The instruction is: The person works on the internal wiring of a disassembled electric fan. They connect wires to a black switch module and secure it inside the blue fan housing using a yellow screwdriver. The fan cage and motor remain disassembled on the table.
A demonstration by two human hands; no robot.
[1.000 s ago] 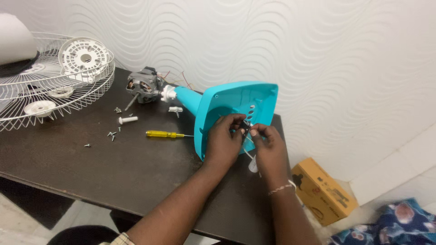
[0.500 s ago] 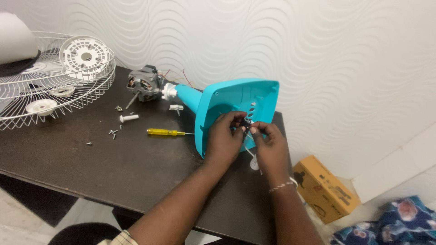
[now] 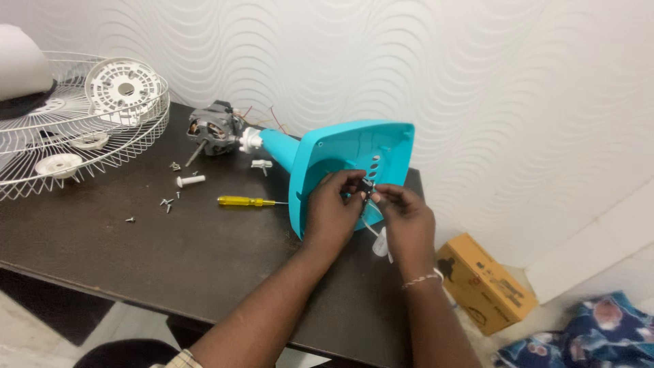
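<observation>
A turquoise fan base [image 3: 354,150] lies on its side on the dark table [image 3: 136,245], its underside facing me, with the grey motor [image 3: 212,128] on its neck at the far end. My left hand [image 3: 334,211] and my right hand [image 3: 405,218] meet at the underside. Both pinch a small dark part with wires [image 3: 368,187] between their fingertips. A white cord and plug [image 3: 380,242] hangs just below my right hand.
A yellow-handled screwdriver [image 3: 244,201] lies left of the base. Loose screws [image 3: 167,201] and a white peg [image 3: 191,180] are scattered nearby. White wire fan guards [image 3: 75,136] cover the table's left end. An orange box [image 3: 487,283] and blue cloth [image 3: 593,334] lie on the floor.
Both hands stay at the base's underside, with only slight finger movement on the small part. The view has shifted a little.
</observation>
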